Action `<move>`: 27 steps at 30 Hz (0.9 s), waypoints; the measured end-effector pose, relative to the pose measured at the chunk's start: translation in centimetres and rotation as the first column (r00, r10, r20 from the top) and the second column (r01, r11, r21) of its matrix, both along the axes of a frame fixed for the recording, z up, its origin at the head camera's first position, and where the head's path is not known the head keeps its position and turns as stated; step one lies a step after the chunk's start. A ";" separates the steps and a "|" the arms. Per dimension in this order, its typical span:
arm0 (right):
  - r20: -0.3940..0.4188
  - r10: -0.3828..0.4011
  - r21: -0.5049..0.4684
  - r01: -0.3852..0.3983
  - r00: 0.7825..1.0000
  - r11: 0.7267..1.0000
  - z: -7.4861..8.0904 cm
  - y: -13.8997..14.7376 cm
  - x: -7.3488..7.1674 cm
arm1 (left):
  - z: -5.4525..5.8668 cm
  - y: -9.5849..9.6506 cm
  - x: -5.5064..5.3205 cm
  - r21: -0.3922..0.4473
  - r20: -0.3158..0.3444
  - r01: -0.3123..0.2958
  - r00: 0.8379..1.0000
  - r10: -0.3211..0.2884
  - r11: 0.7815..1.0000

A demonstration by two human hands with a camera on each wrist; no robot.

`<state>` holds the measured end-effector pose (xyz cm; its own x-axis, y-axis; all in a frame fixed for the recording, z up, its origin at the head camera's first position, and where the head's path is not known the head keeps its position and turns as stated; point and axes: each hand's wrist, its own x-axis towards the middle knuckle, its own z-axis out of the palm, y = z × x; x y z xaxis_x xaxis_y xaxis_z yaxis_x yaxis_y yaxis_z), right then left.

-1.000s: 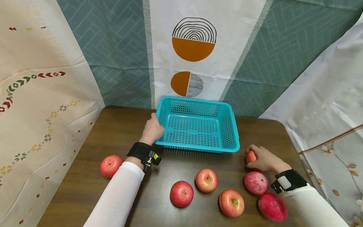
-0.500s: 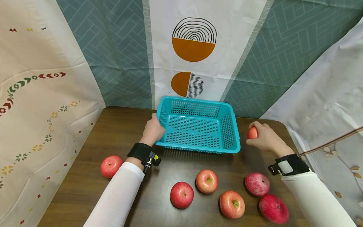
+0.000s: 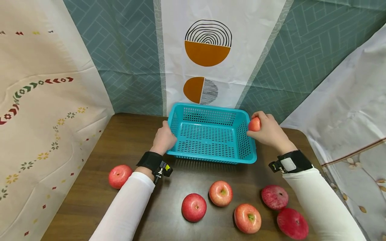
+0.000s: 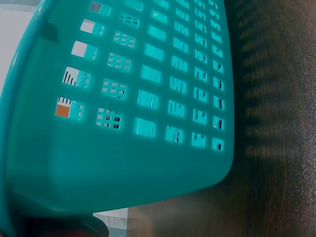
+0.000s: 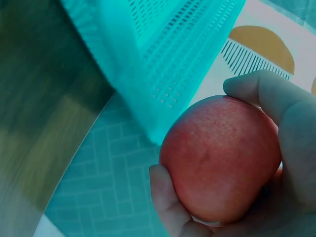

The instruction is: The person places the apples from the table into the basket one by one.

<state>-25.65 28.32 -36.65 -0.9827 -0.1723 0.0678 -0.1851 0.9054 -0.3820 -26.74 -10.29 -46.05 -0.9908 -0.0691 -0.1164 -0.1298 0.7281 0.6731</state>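
Note:
A blue plastic basket [image 3: 211, 158] with slotted walls stands at the back of the table, nothing inside it. My left hand [image 3: 164, 138] grips its left rim; in the left wrist view the basket wall [image 4: 108, 170] fills much of the frame, and the fingers are mostly hidden. My right hand [image 3: 271, 132] holds a red apple [image 3: 254, 124] in the air at the basket's right rim. Up close in the right wrist view, thumb and fingers curl round the apple [image 5: 219, 160], just apart from or against the basket corner; I cannot tell which.
On the brown table lie more apples: one at left [image 3: 119, 176], a red one [image 3: 194, 207] in front, and two lighter ones [image 3: 220, 193] beside it. Two darker pink-red fruits [image 3: 274, 197] lie near the right forearm. Patterned cloths [image 3: 129, 60] hang behind and at the sides.
My right hand has lifted the apple off the table at the right and carried it up and left to the basket's right rim. The left hand keeps its grip on the basket.

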 end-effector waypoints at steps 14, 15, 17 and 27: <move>0.017 0.161 0.024 -0.162 0.987 0.987 -1.6 -2.9 -2.7 | 0.3 0.0 0.3 -0.013 -0.003 -0.002 1.000 0.002 1.000; 0.019 0.186 0.025 -0.187 0.982 0.982 -1.8 -3.1 -2.9 | 0.3 0.0 0.3 -0.010 -0.006 -0.001 1.000 0.000 1.000; 0.036 0.227 0.026 -0.228 0.973 0.973 -2.1 -3.4 -3.3 | 0.2 0.0 0.3 -0.007 -0.008 0.003 1.000 -0.003 1.000; 0.193 0.323 0.112 -0.348 0.927 0.931 -2.7 -4.4 -4.8 | 0.3 -0.2 0.4 -0.009 -0.008 0.001 1.000 -0.001 1.000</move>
